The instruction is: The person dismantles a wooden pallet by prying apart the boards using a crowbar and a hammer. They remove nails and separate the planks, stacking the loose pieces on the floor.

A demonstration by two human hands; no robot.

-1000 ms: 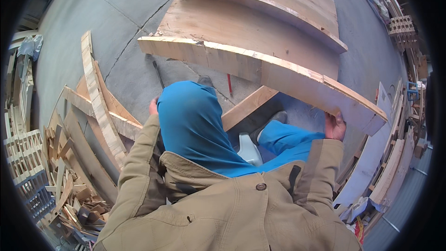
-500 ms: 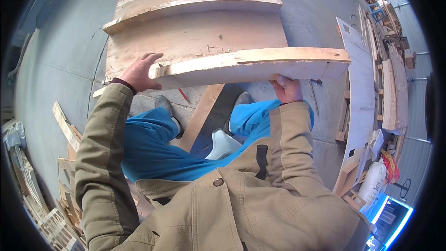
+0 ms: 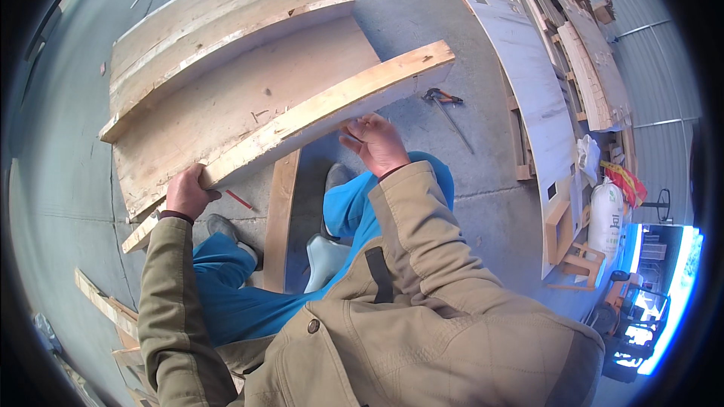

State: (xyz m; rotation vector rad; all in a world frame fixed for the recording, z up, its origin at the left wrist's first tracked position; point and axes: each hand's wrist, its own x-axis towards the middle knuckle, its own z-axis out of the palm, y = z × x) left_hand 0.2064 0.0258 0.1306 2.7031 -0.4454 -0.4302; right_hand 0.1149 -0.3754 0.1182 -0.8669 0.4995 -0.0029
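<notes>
A long wooden beam (image 3: 332, 106) slants up to the right in front of me, over the near edge of a wide wooden panel (image 3: 249, 87). My left hand (image 3: 190, 194) is closed around its near-left end. Against its near side, past the middle, my right hand (image 3: 379, 147) has curled fingers touching the lower edge; part of that contact is hidden. A raised crosspiece (image 3: 234, 55) runs across the panel. Below the beam, between my feet, another plank (image 3: 281, 211) points toward me. A thin red stick (image 3: 240, 200) lies on the floor by my left hand.
Pliers-like tool with orange handles (image 3: 443, 96) and a metal rod (image 3: 456, 128) lie on the floor to the right. Farther right stand a long white board (image 3: 528, 79), stacked timber (image 3: 592, 79) and a white sack (image 3: 605, 215). Scrap wood (image 3: 105, 301) lies at lower left.
My left hand has gone from spread fingers to closing on the beam's end. The view has turned right; panel and beam appear farther left and more slanted, with the beam's right end raised in the picture.
</notes>
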